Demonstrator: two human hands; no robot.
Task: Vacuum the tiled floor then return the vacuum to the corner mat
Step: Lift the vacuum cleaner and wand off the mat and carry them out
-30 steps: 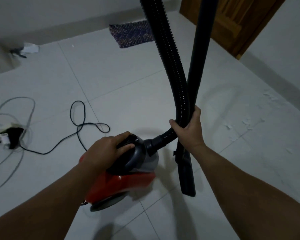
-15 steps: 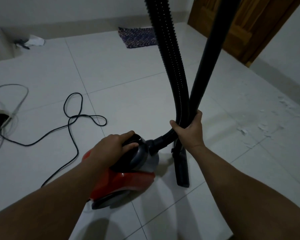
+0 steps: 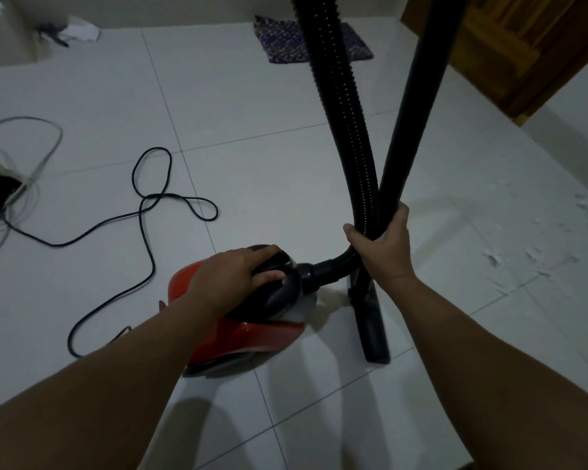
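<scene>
A red and black canister vacuum (image 3: 252, 337) sits on the white tiled floor (image 3: 269, 171) in front of me. My left hand (image 3: 235, 276) grips its black top handle. My right hand (image 3: 384, 245) is closed around both the ribbed black hose (image 3: 340, 106) and the smooth black wand (image 3: 414, 96), which rise out of the top of the view. The wand's nozzle (image 3: 374, 337) points down to the floor right of the vacuum. A dark patterned mat (image 3: 279, 39) lies far off by the back wall, partly hidden behind the hose.
The vacuum's black power cord (image 3: 143, 225) loops over the tiles to the left, towards a plug and grey cables (image 3: 0, 195) at the left edge. White scraps (image 3: 530, 256) litter the tiles on the right. A wooden door (image 3: 523, 45) stands at the back right.
The view has moved forward and turned left: the mat and door appear closer, the cord loop has shifted right. Both hands keep the same grips.
</scene>
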